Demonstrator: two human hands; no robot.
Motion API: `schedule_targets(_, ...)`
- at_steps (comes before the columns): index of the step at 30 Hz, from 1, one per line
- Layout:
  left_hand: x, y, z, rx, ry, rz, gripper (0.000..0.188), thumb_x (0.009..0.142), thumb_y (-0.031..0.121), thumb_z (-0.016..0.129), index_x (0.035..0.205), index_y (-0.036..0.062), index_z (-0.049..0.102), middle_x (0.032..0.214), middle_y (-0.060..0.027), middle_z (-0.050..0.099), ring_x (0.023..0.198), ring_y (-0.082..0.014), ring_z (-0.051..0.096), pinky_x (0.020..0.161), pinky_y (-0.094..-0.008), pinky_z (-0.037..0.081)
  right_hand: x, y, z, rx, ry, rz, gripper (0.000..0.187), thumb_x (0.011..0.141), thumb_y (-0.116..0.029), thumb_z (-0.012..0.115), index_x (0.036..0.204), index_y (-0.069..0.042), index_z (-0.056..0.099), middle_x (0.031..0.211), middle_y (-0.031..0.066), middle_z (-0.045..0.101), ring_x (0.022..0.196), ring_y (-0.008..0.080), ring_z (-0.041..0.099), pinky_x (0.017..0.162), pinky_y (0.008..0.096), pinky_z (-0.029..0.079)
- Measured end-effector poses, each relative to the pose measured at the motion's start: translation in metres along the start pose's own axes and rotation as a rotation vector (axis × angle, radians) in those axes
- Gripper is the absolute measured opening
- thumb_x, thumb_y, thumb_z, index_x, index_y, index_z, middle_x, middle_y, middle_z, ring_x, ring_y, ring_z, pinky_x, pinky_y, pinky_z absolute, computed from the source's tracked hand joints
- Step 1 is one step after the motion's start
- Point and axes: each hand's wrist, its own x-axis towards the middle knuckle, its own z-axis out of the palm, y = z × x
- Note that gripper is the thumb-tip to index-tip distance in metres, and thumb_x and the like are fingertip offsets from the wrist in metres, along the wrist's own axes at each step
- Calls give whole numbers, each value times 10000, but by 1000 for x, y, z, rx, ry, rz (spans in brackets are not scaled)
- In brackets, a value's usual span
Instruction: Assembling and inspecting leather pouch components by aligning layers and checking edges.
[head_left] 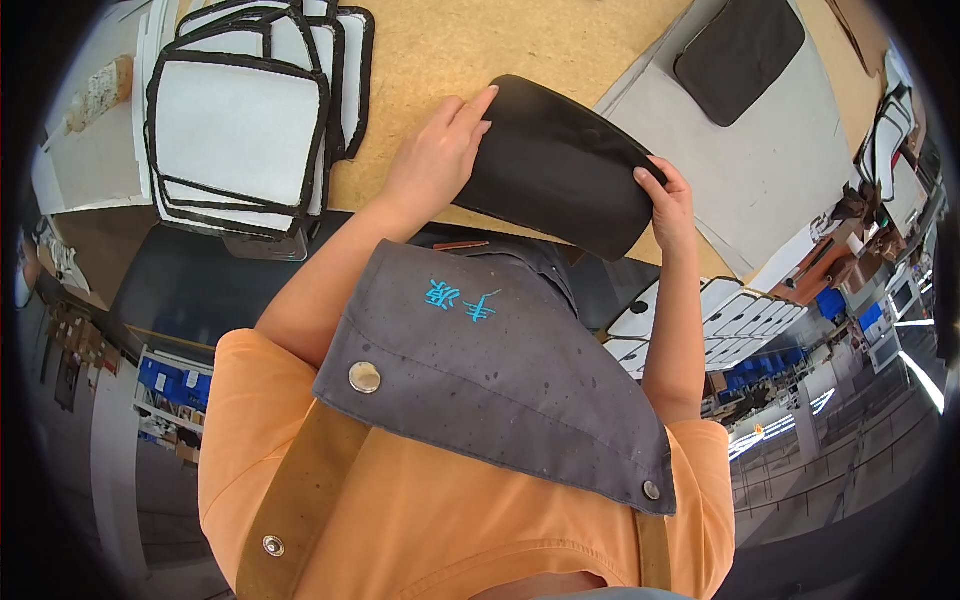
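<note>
A smooth black panel with rounded corners point(565, 165), perhaps leather or a similar sheet, is held tilted and slightly bowed over the table's near edge. My left hand point(440, 155) grips its left edge, fingers reaching up to the top left corner. At the opposite end, my right hand point(670, 195) pinches the upper right corner, with the thumb on the face turned toward me. The panel hides what lies under it and part of the fingers behind it.
On the left of the tan tabletop point(430, 50) lies a pile of white panels with black borders point(240, 125). Large grey-white sheets point(770, 165) cover the right side, bearing another black piece point(740, 60). Below right stand several white panels in a row point(735, 310).
</note>
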Motion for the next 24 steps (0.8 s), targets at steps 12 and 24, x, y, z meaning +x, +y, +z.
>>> schedule_targets(12,3,5,-16,315,-81,248,414,773,80,608,1178,58,525,1255,-33,469,1057,-198,477,870,-365,365,-2,-6,6,-31,6,12,176,828,-58,613,997,-12,602,859,18,627,774,85,581,685,212,463)
schedule_targets(24,13,-4,-26,285,-131,275,370,785,81,585,1153,77,550,1266,-4,501,1026,-199,514,903,-356,334,-1,-6,6,-23,-11,8,146,839,-69,602,978,-24,606,826,8,623,739,69,573,658,203,462)
